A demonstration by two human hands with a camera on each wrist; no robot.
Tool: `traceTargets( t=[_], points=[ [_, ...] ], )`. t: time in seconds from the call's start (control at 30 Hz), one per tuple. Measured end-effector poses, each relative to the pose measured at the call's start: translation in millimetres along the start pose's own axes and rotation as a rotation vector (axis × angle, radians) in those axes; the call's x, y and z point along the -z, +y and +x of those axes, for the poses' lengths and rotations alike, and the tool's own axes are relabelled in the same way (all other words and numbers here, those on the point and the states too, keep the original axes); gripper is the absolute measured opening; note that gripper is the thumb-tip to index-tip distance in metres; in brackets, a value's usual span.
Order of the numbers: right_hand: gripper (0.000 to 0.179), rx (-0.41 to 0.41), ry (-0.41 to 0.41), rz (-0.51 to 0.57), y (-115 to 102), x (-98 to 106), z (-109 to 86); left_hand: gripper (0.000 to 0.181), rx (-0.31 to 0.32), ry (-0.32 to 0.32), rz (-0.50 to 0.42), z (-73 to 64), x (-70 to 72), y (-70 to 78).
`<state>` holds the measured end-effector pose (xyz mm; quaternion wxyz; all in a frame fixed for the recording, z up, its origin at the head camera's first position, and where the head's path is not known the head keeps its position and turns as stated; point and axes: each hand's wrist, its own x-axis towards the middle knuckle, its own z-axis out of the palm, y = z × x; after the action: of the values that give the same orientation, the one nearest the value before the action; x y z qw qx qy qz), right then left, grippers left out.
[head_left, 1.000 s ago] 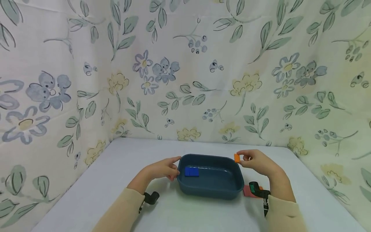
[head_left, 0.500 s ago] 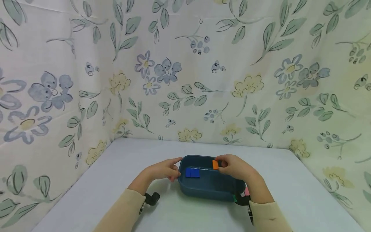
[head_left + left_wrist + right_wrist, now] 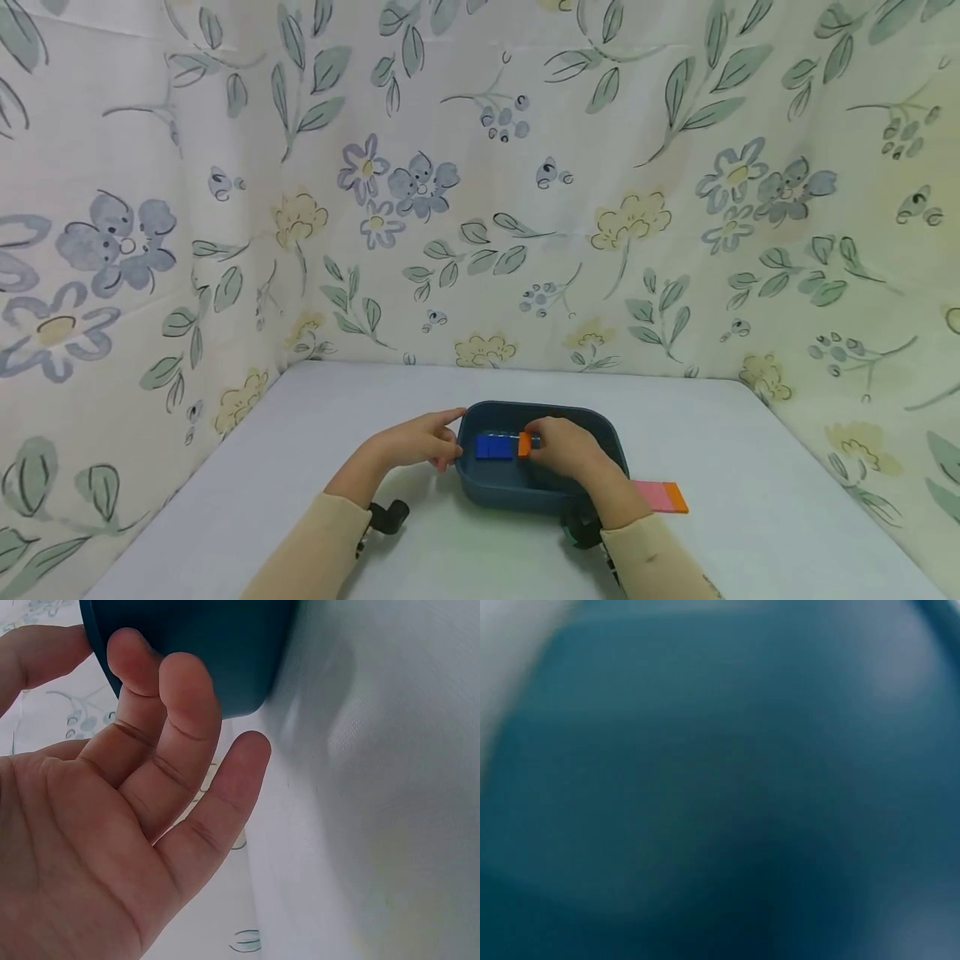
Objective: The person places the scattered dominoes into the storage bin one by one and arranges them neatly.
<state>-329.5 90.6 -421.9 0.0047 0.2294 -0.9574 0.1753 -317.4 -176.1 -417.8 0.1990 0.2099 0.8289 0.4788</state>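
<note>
Floral cloth (image 3: 480, 208) hangs behind the white table (image 3: 750, 458) where I have both arms stretched forward. Down inside a dark blue-green tub (image 3: 517, 500), right of its middle from side to side or close to it, is the orange block (image 3: 523, 444). I have it pinched in my right hand (image 3: 566, 448), thumb and fingers bent in on it, and my hand covers part of it. Whether the block touches the floor of the tub, I can't tell; the right wrist view is only a blur of blue-green.

Just to the left of the orange block, two blue blocks (image 3: 493, 447) lie side by side on the tub's floor. At the tub's left end is my left hand (image 3: 423, 437): the index fingertip meets the rim, while the other fingers are loosely bent, with nothing held in them.

Outside the tub, by its near right corner, a pink piece (image 3: 651, 496) lies flat on the table, partly out of sight, with an orange strip (image 3: 677, 497) against its right end. Each of my wrists carries a small black device, and beige sleeves (image 3: 315, 550) cover my forearms below them.
</note>
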Motion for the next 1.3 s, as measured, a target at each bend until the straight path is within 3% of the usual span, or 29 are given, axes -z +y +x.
traceTargets(
  t=[0.17, 0.57, 0.73, 0.9, 1.07, 1.3],
  points=[
    [0.036, -0.032, 0.011, -0.074, -5.1, -11.5, 2.8, 0.074, -0.017, 0.004, 0.006, -1.6, 0.0, -0.7],
    [0.035, -0.007, 0.036, -0.177, -4.9, -21.3, 8.9, 0.074, -0.011, 0.001, 0.048, -0.5, 2.3, 3.7],
    [0.033, -0.045, 0.027, -0.174, -3.7, -22.1, 10.2, 0.073, -0.010, -0.003, 0.036, -0.3, 1.7, 3.0],
    [0.019, -0.100, 0.013, -0.161, -3.7, -21.5, 9.4, 0.073, -0.012, -0.009, 0.022, -1.2, 1.4, 1.2],
    [0.024, -0.092, 0.011, -0.134, -4.9, -19.4, 9.4, 0.072, -0.020, -0.008, 0.041, -0.5, 2.3, 2.1],
    [0.017, -0.093, -0.021, -0.078, -2.3, -19.7, 10.6, 0.073, -0.015, -0.011, 0.036, 0.1, 2.1, 1.0]
  ],
)
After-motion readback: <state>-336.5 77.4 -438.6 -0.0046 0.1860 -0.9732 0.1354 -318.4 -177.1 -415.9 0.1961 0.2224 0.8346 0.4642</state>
